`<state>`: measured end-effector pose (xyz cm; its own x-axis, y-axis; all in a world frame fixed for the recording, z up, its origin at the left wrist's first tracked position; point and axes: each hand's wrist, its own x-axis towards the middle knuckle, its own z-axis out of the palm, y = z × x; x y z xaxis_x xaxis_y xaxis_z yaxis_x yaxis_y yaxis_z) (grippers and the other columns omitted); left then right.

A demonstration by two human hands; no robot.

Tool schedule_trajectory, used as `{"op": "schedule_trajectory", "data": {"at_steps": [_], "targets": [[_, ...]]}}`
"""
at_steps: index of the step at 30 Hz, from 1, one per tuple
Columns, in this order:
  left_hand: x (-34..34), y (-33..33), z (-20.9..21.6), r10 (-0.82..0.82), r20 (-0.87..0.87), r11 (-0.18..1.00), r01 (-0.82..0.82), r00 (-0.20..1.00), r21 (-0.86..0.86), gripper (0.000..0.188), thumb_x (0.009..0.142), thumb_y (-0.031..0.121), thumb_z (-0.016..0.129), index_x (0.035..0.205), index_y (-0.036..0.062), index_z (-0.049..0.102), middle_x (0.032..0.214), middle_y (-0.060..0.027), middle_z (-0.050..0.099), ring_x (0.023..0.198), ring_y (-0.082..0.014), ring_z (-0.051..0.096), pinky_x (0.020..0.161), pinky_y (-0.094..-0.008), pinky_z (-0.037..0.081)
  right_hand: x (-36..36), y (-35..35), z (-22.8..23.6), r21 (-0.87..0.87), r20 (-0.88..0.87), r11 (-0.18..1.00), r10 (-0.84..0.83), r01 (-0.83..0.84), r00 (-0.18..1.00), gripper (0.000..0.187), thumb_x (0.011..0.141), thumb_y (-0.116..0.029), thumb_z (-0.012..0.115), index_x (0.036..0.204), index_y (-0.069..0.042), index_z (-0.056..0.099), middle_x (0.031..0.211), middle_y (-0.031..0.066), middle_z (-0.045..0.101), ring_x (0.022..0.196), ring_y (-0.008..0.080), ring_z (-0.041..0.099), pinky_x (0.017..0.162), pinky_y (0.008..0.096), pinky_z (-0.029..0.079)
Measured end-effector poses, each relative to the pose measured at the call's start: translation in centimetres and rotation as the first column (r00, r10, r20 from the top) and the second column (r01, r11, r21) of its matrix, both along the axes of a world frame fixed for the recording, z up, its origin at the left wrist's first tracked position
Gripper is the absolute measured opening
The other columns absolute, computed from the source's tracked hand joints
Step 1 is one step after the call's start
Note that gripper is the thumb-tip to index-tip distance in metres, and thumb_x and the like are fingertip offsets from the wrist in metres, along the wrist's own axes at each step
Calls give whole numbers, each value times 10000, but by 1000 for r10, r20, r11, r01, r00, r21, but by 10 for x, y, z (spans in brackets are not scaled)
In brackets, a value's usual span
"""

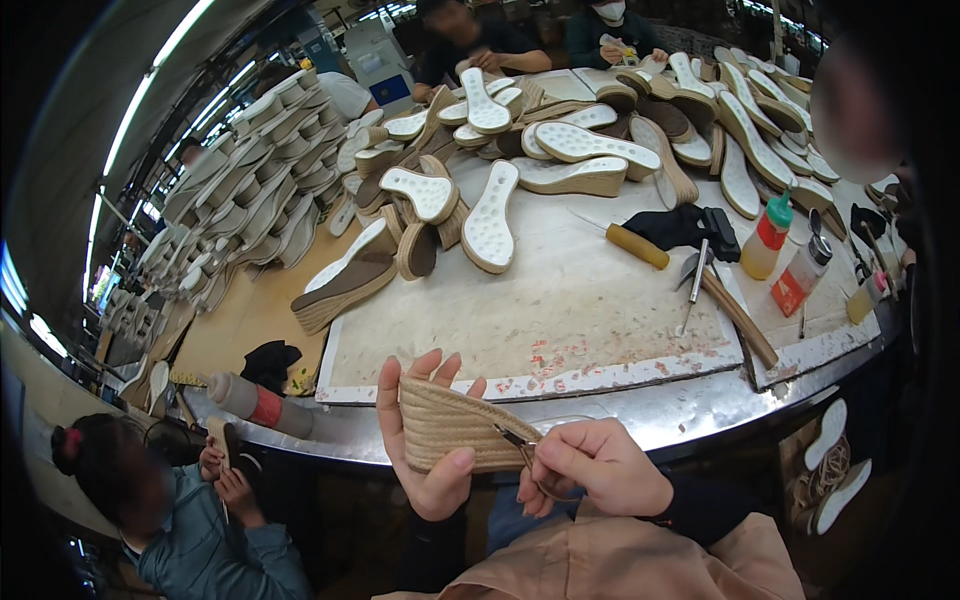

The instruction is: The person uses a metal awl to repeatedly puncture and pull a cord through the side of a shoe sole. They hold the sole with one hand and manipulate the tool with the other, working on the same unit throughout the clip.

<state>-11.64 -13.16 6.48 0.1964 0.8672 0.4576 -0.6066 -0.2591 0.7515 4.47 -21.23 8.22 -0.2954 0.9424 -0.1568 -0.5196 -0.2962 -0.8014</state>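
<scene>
A jute-wrapped wedge sole is held on its side over the near table edge. My left hand is closed round its heel end, the thumb in front and the fingertips showing above. At the sole's narrower end, my right hand grips what looks like small scissors. Their slim dark tips rest at the braided side, and a curved handle loop shows below my fingers. A thin strand arcs just above my right knuckles.
Wedge soles with white dimpled tops lie heaped across the table; more stand stacked at left. An awl, a hammer and glue bottles lie at right. A grey bottle is near the front edge. Co-workers sit left and across.
</scene>
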Motion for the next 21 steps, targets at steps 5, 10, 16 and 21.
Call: {"op": "schedule_trajectory", "data": {"at_steps": [5,10,16,21], "targets": [[-11,-7,12,20,-131,1000,-21,991,-8,808,726,42,657,1418,17,240,1370,-214,364,1275,-328,399,1036,-465,383,-2,4,11,35,48,999,23,-24,999,298,975,-237,490,896,29,599,797,82,648,703,119,630,638,234,519],[-16,-15,21,29,-156,998,-37,987,-50,664,797,64,602,1375,-48,293,1336,-200,410,1243,-296,440,1008,-405,406,-6,9,21,83,140,996,29,-41,990,279,979,-182,469,866,45,582,825,151,660,723,172,643,654,263,520],[-14,-18,25,6,-149,999,-14,989,-49,581,809,52,591,1322,-61,343,1256,-204,481,1145,-263,520,978,-380,416,-6,7,29,70,129,994,73,-82,989,301,970,-236,501,887,27,620,791,73,650,689,100,617,635,217,513],[-11,-19,26,45,-166,999,-44,985,10,549,794,30,594,1287,-64,372,1192,-205,527,1082,-254,556,956,-362,426,-3,1,33,35,133,996,73,-78,988,306,972,-230,496,873,31,621,775,74,646,666,96,613,626,212,512]]}}
